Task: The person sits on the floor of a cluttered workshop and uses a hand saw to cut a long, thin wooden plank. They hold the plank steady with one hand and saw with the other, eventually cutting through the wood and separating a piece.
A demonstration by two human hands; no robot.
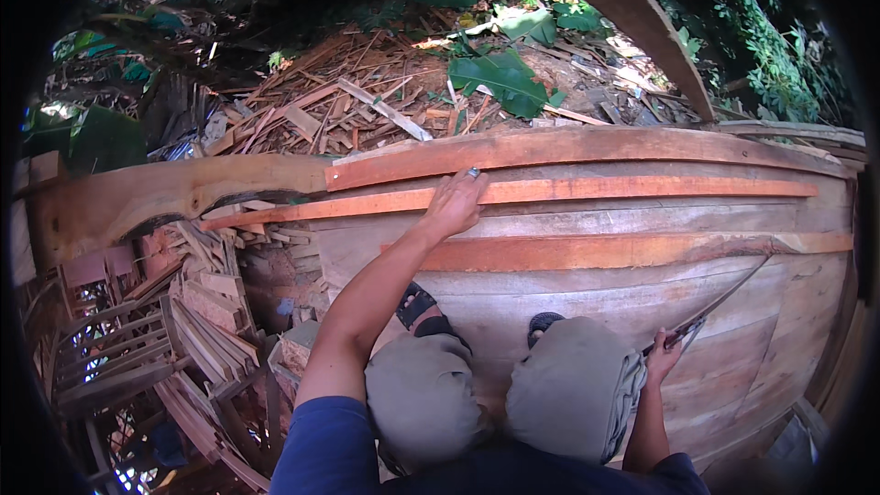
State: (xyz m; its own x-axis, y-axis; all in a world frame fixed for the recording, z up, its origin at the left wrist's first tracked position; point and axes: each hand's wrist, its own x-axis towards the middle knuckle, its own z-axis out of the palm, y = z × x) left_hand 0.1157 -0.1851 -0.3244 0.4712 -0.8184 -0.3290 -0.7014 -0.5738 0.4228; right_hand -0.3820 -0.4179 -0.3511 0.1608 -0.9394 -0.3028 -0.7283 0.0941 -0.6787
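My left hand [456, 202] reaches forward, its fingers curled over the far edge of a long, narrow reddish wooden strip [632, 188]. A ring shows on one finger. Low at the right, my right hand [664, 357] is closed round a long thin-bladed tool [719, 298]; its exact kind is unclear. The blade slants away to the right, and its tip meets the near edge of a broader reddish plank [568, 252]. Beyond the strip lies a thick reddish board [541, 150], roughly parallel to it.
Pale planks [715, 357] form the surface under my sandalled feet [422, 305]. A wavy-edged slab [174, 202] and stacked offcuts [211, 321] are at the left. Wood scraps [312, 105] and large leaves [504, 82] litter the ground beyond. A beam [632, 9] crosses the upper right.
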